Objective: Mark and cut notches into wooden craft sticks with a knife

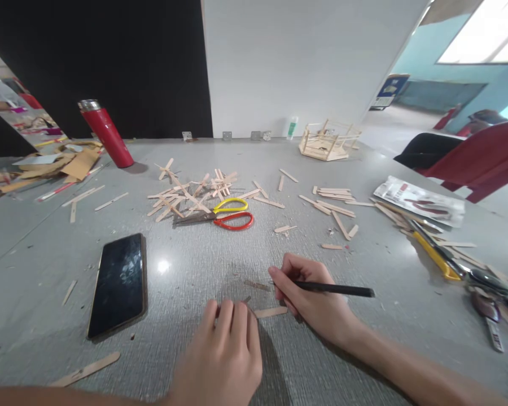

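My right hand [307, 287] is closed round a slim black pen [338, 288], whose back end points right; its tip is hidden behind my fingers. Beside it my left hand [228, 349] rests on the table with its fingers bent under. From beneath that hand's index finger sticks out a short wooden craft stick [271, 312], its left end covered and its right end close to my right hand's fingers. Just above lies a brownish strip of scraps [257, 285].
Scissors [232, 214] lie by a heap of craft sticks [186, 197]. A phone [117, 285] is at left, a red flask [105, 133] behind it. Yellow cutter [436, 256] and packet [421, 200] are at right. A stick frame [328, 144] and glue stick [292, 128] stand at back.
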The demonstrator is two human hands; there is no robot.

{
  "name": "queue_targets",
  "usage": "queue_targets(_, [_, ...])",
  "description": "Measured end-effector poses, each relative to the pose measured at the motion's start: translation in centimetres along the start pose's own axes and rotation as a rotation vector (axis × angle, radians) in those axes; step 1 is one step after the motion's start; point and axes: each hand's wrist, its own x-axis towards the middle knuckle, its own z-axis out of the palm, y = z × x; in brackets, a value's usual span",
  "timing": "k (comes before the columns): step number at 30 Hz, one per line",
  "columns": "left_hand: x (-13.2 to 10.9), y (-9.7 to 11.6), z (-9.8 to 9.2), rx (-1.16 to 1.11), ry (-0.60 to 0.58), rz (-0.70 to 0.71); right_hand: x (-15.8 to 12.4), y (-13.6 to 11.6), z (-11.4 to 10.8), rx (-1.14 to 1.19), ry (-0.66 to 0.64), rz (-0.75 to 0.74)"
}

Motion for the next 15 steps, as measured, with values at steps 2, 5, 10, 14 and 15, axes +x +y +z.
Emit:
queue_targets(2, [-0.6,1.5,0.7,0.025,0.120,-0.013,0.0,0.2,0.0,0.018,0.003,0.005])
queue_targets(5, [-1.6,4.6,2.5,0.083,0.486,-0.205,0.0,0.1,-0.1,0.043,-0.009,0.017])
queue_targets(10, [-2.2,5.6,3.1,-0.016,0.404,-0.174,-0.7,-1.5,-0.2,-0.013,-0.108,0.026])
queue_targets(14, [-1.9,3.3,1.1,-0.012,0.143,-0.027,-1.1,-1.8,0.2,-0.083,-0.258,0.059])
queue_targets(15, [-1.9,2.9,0.6,-0.005,0.099,0.006,-1.1,-1.6,0.3,-0.100,-0.283,0.075])
